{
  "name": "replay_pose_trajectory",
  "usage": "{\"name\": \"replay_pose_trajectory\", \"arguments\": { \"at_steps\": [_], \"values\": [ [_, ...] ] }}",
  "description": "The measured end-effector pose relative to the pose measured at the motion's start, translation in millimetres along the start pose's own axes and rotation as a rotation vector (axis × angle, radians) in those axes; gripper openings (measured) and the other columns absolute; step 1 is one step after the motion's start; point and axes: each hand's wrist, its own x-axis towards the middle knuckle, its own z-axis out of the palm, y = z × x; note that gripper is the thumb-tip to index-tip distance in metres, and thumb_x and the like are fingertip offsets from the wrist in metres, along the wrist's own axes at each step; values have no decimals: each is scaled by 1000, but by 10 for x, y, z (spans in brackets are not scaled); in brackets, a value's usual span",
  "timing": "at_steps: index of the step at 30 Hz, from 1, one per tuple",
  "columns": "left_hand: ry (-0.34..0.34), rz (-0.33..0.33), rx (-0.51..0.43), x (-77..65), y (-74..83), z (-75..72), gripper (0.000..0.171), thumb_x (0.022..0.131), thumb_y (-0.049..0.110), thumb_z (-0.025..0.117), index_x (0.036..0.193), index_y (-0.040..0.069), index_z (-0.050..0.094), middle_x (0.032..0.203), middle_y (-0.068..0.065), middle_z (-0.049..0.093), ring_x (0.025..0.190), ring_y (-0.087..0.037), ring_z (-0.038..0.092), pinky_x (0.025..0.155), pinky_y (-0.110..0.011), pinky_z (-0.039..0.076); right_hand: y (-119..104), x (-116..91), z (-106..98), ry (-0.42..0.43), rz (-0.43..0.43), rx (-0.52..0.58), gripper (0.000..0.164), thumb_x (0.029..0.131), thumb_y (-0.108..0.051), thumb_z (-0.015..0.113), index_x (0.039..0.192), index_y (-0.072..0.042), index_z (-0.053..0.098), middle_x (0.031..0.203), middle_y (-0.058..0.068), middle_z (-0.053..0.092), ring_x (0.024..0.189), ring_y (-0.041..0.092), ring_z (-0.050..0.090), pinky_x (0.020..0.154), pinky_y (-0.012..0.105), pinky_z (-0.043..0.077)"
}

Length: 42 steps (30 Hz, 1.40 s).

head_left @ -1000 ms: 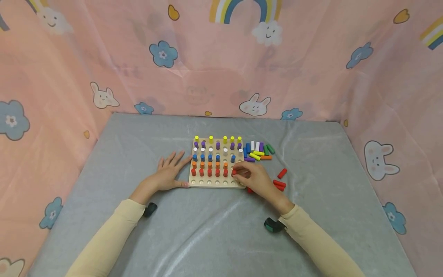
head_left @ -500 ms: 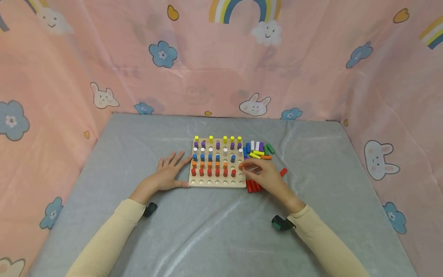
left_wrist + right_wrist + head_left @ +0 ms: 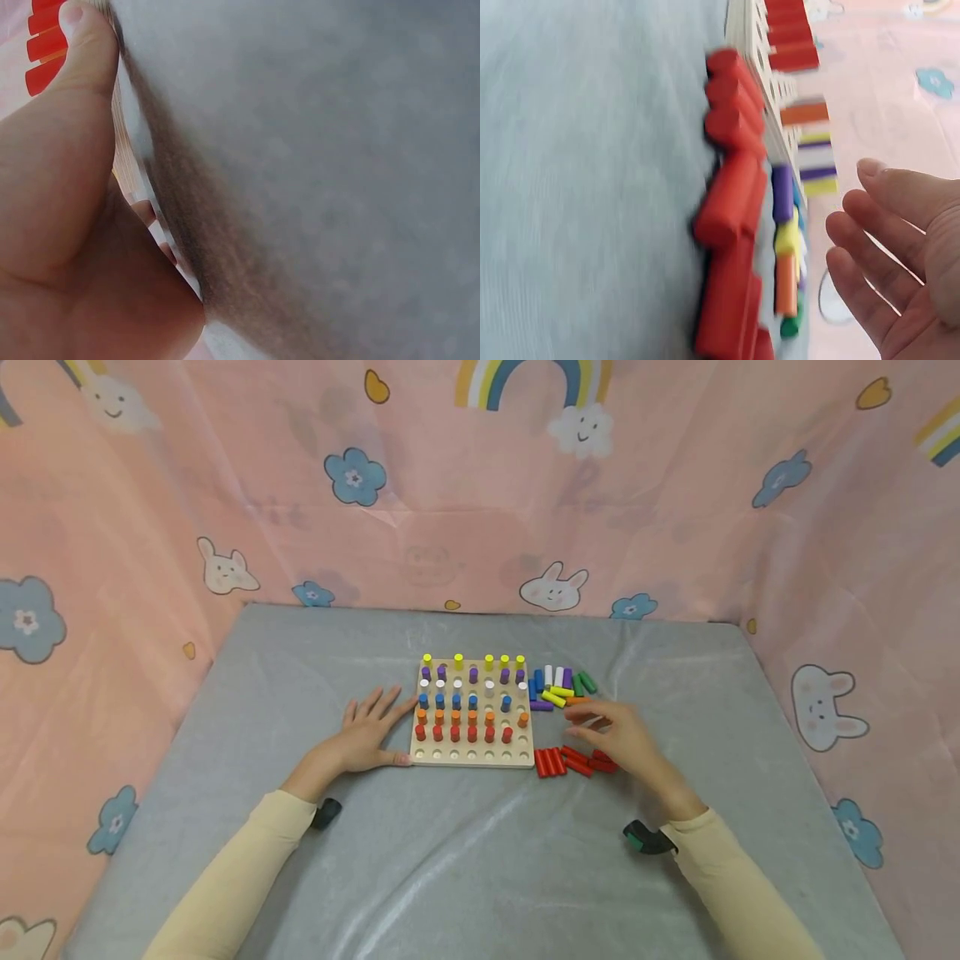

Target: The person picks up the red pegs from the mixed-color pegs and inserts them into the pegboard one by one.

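A wooden pegboard (image 3: 462, 755) stands on the grey cloth with rows of red, orange, blue, white, purple and yellow pegs upright in its holes. My left hand (image 3: 363, 735) lies spread at its left side, thumb and a finger touching the edge; the left wrist view shows the thumb (image 3: 86, 52) against the board's side. Off to the right, my right hand (image 3: 618, 739) is above loose red pegs (image 3: 551, 762) with nothing in its fingers. In the right wrist view that hand (image 3: 907, 255) has loosely bent fingers, apart from the red pegs (image 3: 731, 202).
Loose blue, white, purple, green, yellow and orange pegs lie at the board's right side, among them a yellow peg (image 3: 553, 698). Black wrist cameras (image 3: 647, 838) sit under both forearms. Pink patterned curtains (image 3: 420, 527) rise beyond the table (image 3: 450, 860).
My right hand has let go of a red peg in the board, passed by an orange peg in the last column, and moved right over the loose red pegs. The left hand has stayed still.
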Motion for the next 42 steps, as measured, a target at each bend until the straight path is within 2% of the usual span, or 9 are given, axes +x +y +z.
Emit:
{"name": "replay_pose_trajectory", "arguments": {
  "at_steps": [5, 8, 15, 18, 27, 35, 42],
  "values": [
    [0, 3, -2, 5, -11, 14, 101, 83, 54, 72, 161, 26, 13, 169, -14, 1, 154, -44, -2, 116, -73, 0, 140, -70, -155, -7, 63, -28, 29, 89, -18, 74, 118, -11, 72, 121, 9, 70, 86, 22, 67, 70, 20, 54],
    [-3, 7, -4, 10, -17, 21, 101, 84, 54, 71, 161, 26, 13, 169, -14, 1, 154, -44, -2, 116, -73, 0, 228, -108, -236, -27, 70, -43, 29, 90, -15, 74, 118, -11, 72, 119, 9, 71, 89, 23, 68, 72, 22, 55],
    [0, 7, -1, -5, -5, 10, 101, 83, 55, 71, 160, 25, 14, 168, -15, 2, 154, -45, 0, 116, -74, 1, 387, -139, -325, -59, 20, -102, 30, 86, -11, 77, 115, -10, 73, 115, 9, 72, 102, 25, 65, 91, 48, 54],
    [-3, 7, -5, 0, -1, 12, 100, 83, 55, 71, 161, 26, 14, 169, -15, 2, 154, -45, -1, 116, -73, 1, 438, -150, -337, -66, 17, -124, 30, 84, -13, 79, 114, -10, 74, 116, 10, 71, 105, 26, 63, 93, 51, 51],
    [-1, 4, -5, 5, -4, 17, 101, 84, 55, 71, 161, 26, 13, 169, -14, 1, 154, -44, -2, 116, -73, 0, 507, -148, -325, -83, 44, -171, 26, 85, -13, 78, 111, -11, 75, 117, 12, 72, 115, 32, 61, 96, 51, 48],
    [10, 7, -8, 3, -3, 11, 100, 83, 54, 72, 160, 26, 15, 169, -15, 2, 154, -45, -1, 116, -73, 1, 544, -164, -299, -43, 55, -192, 23, 84, -17, 80, 106, -11, 77, 108, 11, 72, 105, 28, 62, 94, 50, 48],
    [-2, 5, -12, 2, -11, 23, 100, 83, 55, 71, 161, 26, 13, 169, -14, 1, 154, -44, -2, 116, -73, 0, 590, -168, -258, -6, 30, -222, 20, 83, -16, 80, 102, -12, 79, 99, 6, 72, 94, 22, 62, 82, 36, 49]
  ]
}}
